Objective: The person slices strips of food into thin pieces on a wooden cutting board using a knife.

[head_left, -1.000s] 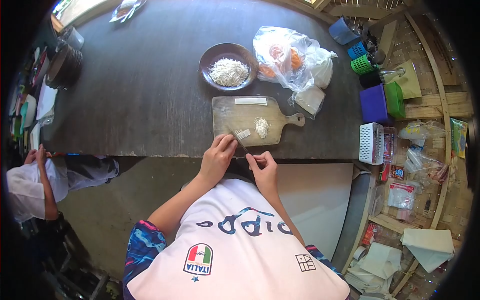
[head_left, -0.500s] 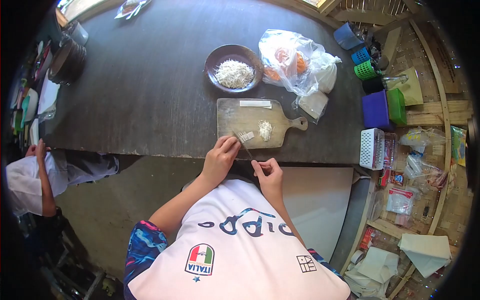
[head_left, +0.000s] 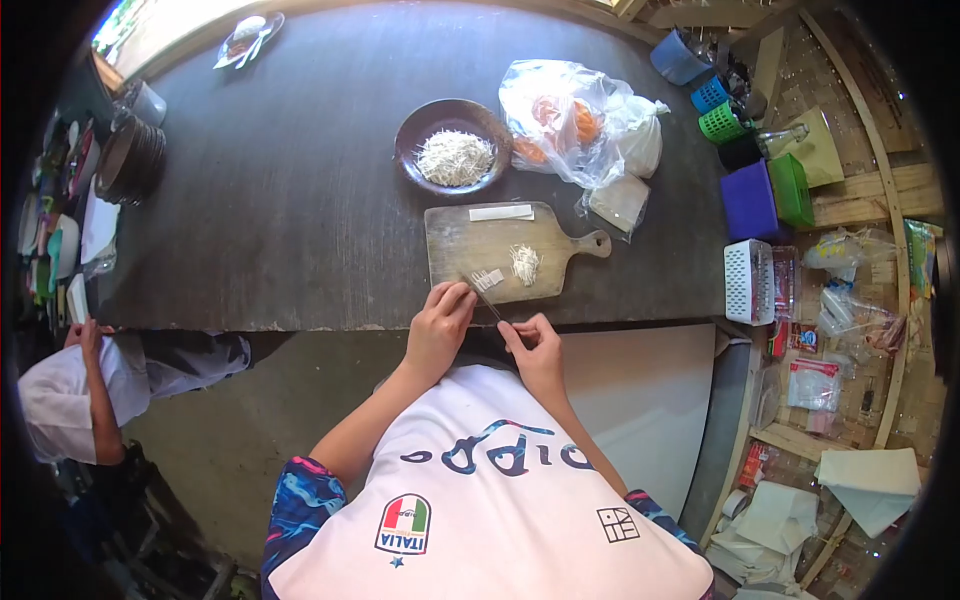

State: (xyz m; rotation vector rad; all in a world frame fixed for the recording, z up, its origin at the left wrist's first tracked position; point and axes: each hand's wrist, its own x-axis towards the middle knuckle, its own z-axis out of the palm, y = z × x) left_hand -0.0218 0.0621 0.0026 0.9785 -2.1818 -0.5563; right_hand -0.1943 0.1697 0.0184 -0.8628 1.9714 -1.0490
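Observation:
My left hand (head_left: 440, 325) is closed at the lower left edge of the wooden cutting board (head_left: 450, 245), fingers bent over the near end of a thin knife (head_left: 487, 303). My right hand (head_left: 536, 345) pinches the knife's other end, just off the board's front edge. Beside the blade lie small white cut pieces (head_left: 486, 279), and right of them a little pile of white shreds (head_left: 524, 264). A flat white strip (head_left: 502, 212) rests near the board's far edge. Behind the board stands a dark bowl (head_left: 408, 150) holding white shreds (head_left: 454, 158).
Clear plastic bags (head_left: 575, 120) with orange items sit right of the bowl. Baskets (head_left: 748, 282) line the right side. Stacked dark bowls (head_left: 130, 160) stand at left, near another person's white sleeve (head_left: 65, 400). A plate (head_left: 248, 42) lies far back.
The view has shifted slightly, so the table and board appear lower in the frame. Both hands keep nearly the same place at the knife and board.

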